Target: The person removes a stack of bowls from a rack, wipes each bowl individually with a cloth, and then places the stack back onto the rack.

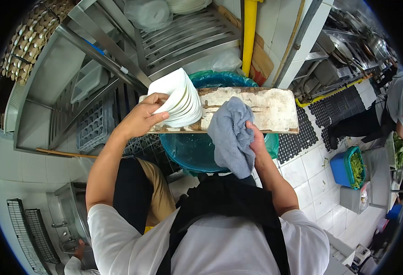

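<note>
A stack of white dishes (183, 103) is tilted over the left part of a worn wooden board (275, 110). My left hand (148, 114) grips the stack at its left edge, with the thumb at the lower side and the fingers at the rim. To the right, a crumpled grey cloth (231, 135) hangs over the board's front edge, held in my right hand (256, 140), whose fingers are partly hidden by it. The board lies across a round bin (187, 153) lined with green-blue plastic.
Metal slatted shelves (190, 41) stand behind the board, beside a yellow pipe (249, 41). Grey plastic crates (96, 123) are at the left. Another person (391, 105) stands at the far right near a blue bin (343, 168); a co-worker's hand (79, 250) shows by a sink.
</note>
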The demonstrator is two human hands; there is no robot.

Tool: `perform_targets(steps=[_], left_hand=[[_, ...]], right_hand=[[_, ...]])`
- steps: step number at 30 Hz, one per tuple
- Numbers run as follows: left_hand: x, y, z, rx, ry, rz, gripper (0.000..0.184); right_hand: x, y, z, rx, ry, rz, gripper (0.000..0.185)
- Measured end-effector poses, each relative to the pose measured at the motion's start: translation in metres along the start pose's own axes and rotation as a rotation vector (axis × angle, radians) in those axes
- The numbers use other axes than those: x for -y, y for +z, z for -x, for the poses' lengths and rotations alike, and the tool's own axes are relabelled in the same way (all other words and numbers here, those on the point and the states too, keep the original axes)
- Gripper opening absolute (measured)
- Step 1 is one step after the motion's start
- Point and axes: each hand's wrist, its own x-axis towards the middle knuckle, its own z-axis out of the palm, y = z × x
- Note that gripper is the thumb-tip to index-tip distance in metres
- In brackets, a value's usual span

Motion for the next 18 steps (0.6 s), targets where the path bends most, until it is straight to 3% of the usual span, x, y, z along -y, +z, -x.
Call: perform_targets(steps=[3, 6, 9, 11, 13, 14, 16, 17, 18], left_hand=[[-0.004, 0.004, -0.001, -0.117, 0.039, 0.130, 0.032], [-0.012, 0.000, -0.001, -0.083, -0.097, 0.044, 0.031], [-0.017, -0.011, 0.008, -0.134, -0.231, 0.201, 0.031], [-0.022, -0.015, 0.021, -0.430, -0.227, 0.388, 0.029], [-0.039, -0.013, 0.027, -0.615, -0.036, 0.701, 0.030], [-0.057, -0.008, 0.027, -0.659, 0.034, 0.870, 0.033], [-0.088, 0.012, 0.022, -0.718, 0.105, 1.017, 0.037], [-0.101, 0.027, 0.017, -0.729, 0.138, 1.072, 0.037], [-0.110, 0.044, 0.012, -0.713, 0.095, 1.078, 0.037]], right_hand=[[0.004, 0.005, 0.000, -0.005, -0.044, 0.032, 0.059], [0.007, 0.005, -0.001, 0.007, -0.061, 0.058, 0.059], [0.014, 0.009, 0.002, 0.028, -0.109, 0.059, 0.061], [0.021, 0.017, 0.012, 0.027, -0.141, 0.058, 0.063], [0.033, 0.034, 0.031, -0.040, -0.358, 0.409, 0.075], [0.035, 0.048, 0.039, 0.013, -0.410, 0.400, 0.088], [0.031, 0.089, 0.060, 0.126, -0.495, 0.533, 0.078], [0.029, 0.106, 0.065, 0.258, -0.538, 0.731, 0.079], [0.002, 0.081, 0.060, 0.185, -0.757, 1.081, 0.078]])
